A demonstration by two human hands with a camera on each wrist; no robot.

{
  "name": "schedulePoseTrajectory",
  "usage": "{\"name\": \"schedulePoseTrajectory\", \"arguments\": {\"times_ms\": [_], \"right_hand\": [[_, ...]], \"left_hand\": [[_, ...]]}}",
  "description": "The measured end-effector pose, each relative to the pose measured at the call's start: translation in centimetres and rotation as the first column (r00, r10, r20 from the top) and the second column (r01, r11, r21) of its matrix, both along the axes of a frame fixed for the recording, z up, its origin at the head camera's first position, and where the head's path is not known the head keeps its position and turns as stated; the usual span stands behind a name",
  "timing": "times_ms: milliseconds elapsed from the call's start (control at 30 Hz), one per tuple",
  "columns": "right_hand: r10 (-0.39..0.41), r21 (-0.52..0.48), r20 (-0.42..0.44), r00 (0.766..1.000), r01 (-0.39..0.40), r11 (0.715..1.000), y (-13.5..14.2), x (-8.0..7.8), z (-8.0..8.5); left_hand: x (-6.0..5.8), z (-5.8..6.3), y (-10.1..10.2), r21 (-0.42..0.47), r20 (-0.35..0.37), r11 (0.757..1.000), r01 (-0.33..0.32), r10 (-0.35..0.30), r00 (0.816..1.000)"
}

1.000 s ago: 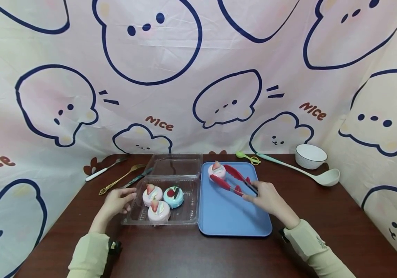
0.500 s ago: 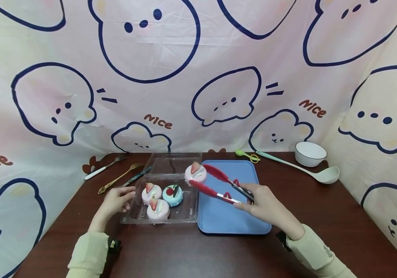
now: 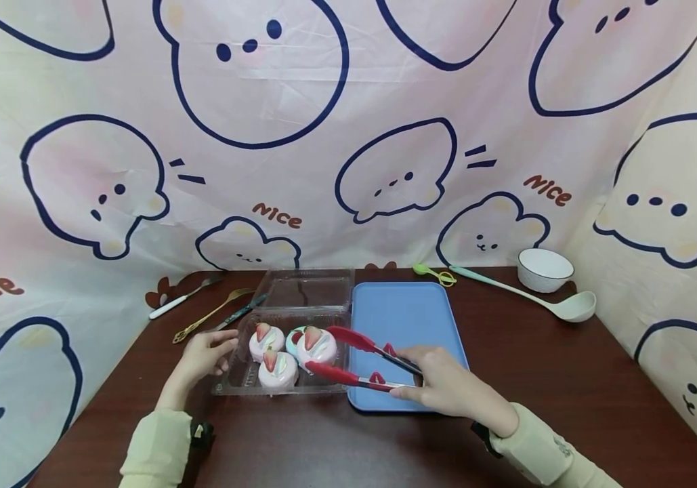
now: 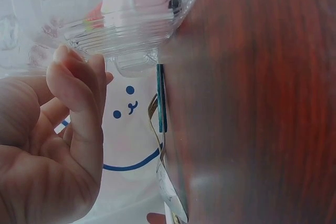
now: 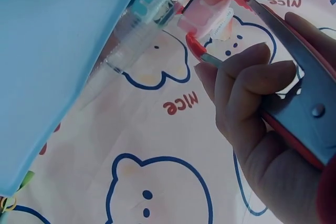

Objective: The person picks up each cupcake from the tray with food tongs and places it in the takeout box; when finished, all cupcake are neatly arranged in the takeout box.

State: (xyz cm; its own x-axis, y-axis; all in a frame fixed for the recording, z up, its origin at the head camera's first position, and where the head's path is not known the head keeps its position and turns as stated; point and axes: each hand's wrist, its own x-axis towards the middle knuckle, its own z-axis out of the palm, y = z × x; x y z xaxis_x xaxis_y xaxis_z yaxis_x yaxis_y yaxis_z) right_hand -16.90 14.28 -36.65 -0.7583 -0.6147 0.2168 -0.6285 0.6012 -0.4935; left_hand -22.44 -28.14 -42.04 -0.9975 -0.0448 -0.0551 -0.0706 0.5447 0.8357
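My right hand [image 3: 452, 383] grips red-tipped tongs [image 3: 348, 376]. Between the tong tips is a small pink cake [image 3: 318, 349] with a strawberry on top. It hangs over the right part of the clear plastic container [image 3: 330, 388] and partly covers a blue cake [image 3: 293, 339]. Two more pink cakes [image 3: 278, 373] sit in the container's left half. At the container's left rim, my left hand [image 3: 204, 356] holds the edge with curled fingers; the contact is partly hidden. In the right wrist view the pink cake [image 5: 205, 14] is tilted between the tong tips.
A blue tray [image 3: 397, 312] lies right of the container, whose lid [image 3: 308, 288] stands open behind. Left are a fork [image 3: 220, 312] and other cutlery. Farther right lie a green tool [image 3: 424, 270], a ladle [image 3: 570, 308] and a white bowl [image 3: 544, 271].
The right hand has lifted the pink cake off the blue tray with the tongs and carried it left and nearer, over the container. The left hand stays put.
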Motion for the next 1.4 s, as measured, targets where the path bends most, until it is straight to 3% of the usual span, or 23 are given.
{"name": "schedulePoseTrajectory", "arguments": {"times_ms": [300, 733, 867, 1400], "right_hand": [[0.017, 0.079, -0.018, 1.0, -0.016, 0.997, -0.7, -0.2, -0.1], [0.075, 0.087, 0.113, 0.991, -0.085, 0.993, -1.5, -1.5, 0.9], [0.063, 0.123, 0.113, 0.992, -0.077, 0.989, -1.7, -2.0, 1.2], [0.056, 0.281, 0.154, 0.986, -0.098, 0.955, -3.7, -3.9, 4.5]], "left_hand": [[0.0, 0.0, -0.1, 0.004, -0.004, 1.0, -0.001, 0.001, 1.0], [0.1, -0.1, -0.1, 0.015, 0.006, 1.0, -0.002, 0.002, 1.0], [0.0, -0.1, -0.1, 0.012, 0.01, 1.0, -0.01, 0.009, 1.0], [-0.1, -0.2, -0.2, 0.013, -0.005, 1.0, -0.001, 0.001, 1.0]]}}
